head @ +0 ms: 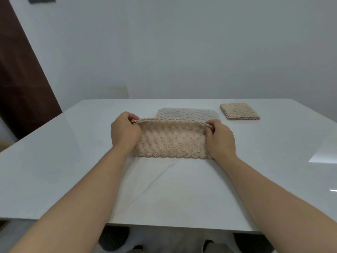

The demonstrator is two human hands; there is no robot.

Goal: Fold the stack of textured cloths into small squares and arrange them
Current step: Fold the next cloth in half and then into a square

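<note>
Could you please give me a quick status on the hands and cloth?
Grip: left hand and right hand each pinch a far corner of the beige cloth. Behind it, grey cloth flat; folded square far right. Nothing blocking.

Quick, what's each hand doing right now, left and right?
Left hand: closed, pinching the left top corner of the beige textured cloth.
Right hand: closed, pinching that cloth's right top corner.

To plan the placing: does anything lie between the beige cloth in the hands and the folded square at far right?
Nothing visible lies between them. The grey cloth lies just behind the beige cloth, its right corner close to that path.
</note>
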